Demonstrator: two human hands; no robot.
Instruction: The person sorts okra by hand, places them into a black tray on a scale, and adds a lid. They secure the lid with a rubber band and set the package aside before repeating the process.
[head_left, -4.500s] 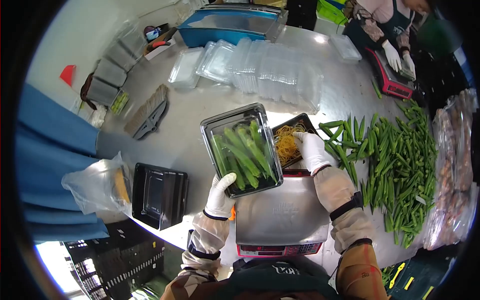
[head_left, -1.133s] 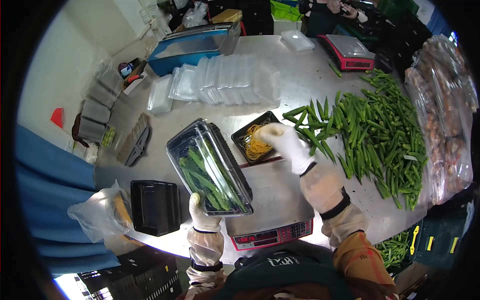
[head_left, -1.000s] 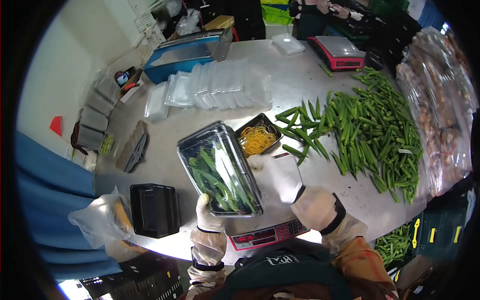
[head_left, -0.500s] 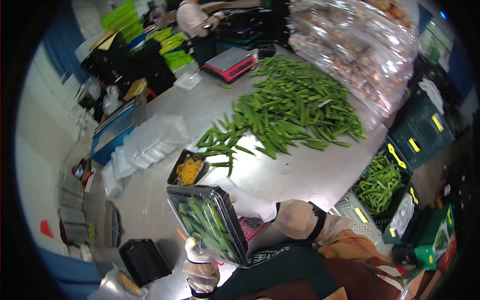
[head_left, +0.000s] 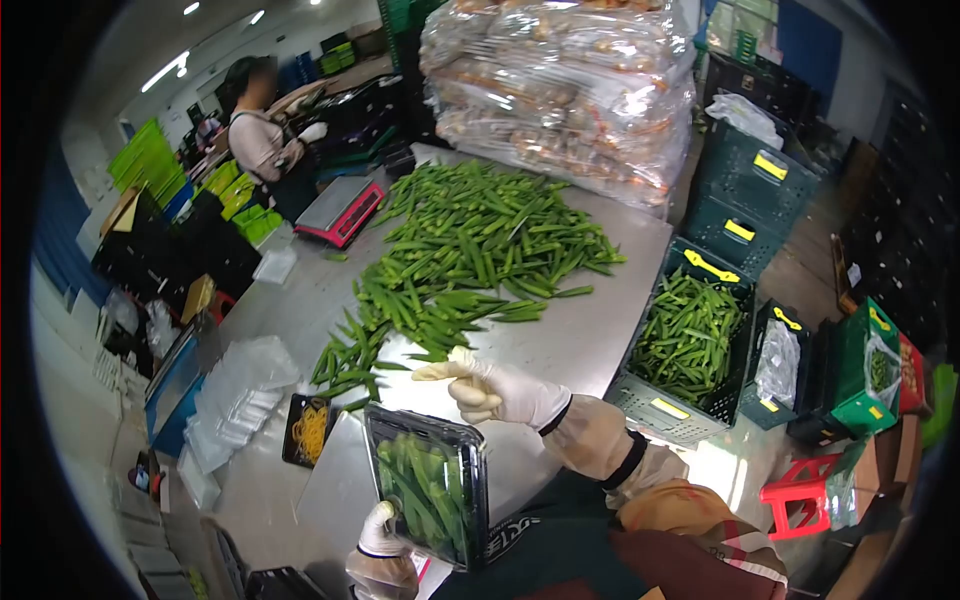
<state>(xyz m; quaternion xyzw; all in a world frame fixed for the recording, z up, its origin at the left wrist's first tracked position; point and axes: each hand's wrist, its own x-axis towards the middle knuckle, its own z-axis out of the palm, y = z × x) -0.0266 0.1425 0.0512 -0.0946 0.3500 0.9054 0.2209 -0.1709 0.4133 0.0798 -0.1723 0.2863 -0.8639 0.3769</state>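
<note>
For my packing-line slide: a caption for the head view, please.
Gloved left hand holds a lidded okra tray; right hand hovers over the steel table.

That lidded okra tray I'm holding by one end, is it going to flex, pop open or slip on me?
Probably light: the gloved left hand alone grips the tray at its lower end. Its thin clear lid may flex, and nothing visible ties it shut, so it could pop open. Glossy plastic might slip in that grip.

One lidded okra tray (head_left: 430, 482), one rubber-band tray (head_left: 309, 432), one loose okra heap (head_left: 470, 240), one red stool (head_left: 795, 497)
</note>
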